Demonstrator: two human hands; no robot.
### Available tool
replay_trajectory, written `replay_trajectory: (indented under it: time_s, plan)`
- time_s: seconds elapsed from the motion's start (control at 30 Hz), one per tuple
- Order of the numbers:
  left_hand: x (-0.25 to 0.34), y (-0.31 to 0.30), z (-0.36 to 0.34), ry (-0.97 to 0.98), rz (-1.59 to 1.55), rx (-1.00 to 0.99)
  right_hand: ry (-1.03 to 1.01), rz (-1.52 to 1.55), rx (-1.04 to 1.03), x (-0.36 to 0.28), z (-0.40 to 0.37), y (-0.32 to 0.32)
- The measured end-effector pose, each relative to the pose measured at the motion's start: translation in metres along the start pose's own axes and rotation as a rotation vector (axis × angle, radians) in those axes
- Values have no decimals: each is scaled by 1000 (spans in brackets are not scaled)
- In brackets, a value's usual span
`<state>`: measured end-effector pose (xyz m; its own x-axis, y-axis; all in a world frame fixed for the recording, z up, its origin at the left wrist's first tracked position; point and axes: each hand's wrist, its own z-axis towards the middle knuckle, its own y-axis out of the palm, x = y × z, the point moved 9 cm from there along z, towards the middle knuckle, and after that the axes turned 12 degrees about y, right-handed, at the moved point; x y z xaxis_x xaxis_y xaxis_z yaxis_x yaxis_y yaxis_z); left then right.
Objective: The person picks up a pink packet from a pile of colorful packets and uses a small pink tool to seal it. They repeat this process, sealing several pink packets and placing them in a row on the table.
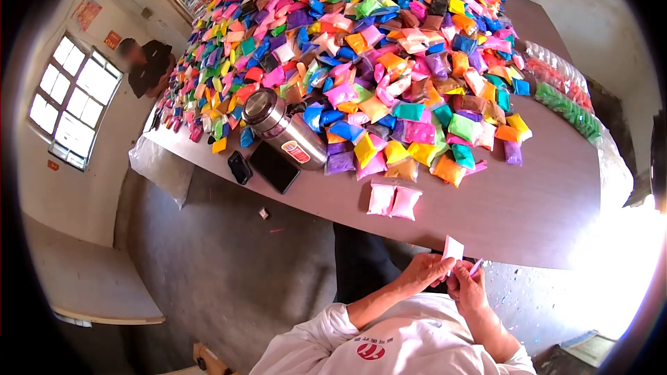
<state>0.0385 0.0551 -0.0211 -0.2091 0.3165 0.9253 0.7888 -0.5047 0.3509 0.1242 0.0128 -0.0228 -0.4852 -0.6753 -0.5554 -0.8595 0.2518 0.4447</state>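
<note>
Just off the desk point(528, 215) edge, left hand point(422, 272) and right hand point(467, 290) fingers grasp a white packet point(453, 248), its contents unclear; bare desk lies beyond.

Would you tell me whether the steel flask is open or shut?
Shut: the steel flask has its lid on.

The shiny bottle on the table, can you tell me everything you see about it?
The shiny bottle is a silver metal flask with a wide, ringed lid, shut, and a red-and-yellow sticker on its side. It seems to stand upright on the brown table, though the wide lens tilts it. It sits at the near edge of the heap of coloured packets; blue and purple ones press against it. A black phone lies close beside it.
</note>
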Motion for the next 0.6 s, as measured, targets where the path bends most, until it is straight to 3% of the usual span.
replay_trajectory:
  time_s: [0.2,0.47,0.6]
  plan:
    - [1,-5,0,37,64,3,11,12,-91,-2,-2,9]
    - [-8,-8,0,26,127,34,87,49,-62,-8,-1,6]
    - [-6,-9,-2,5,151,68,-24,23,-83,-9,3,8]
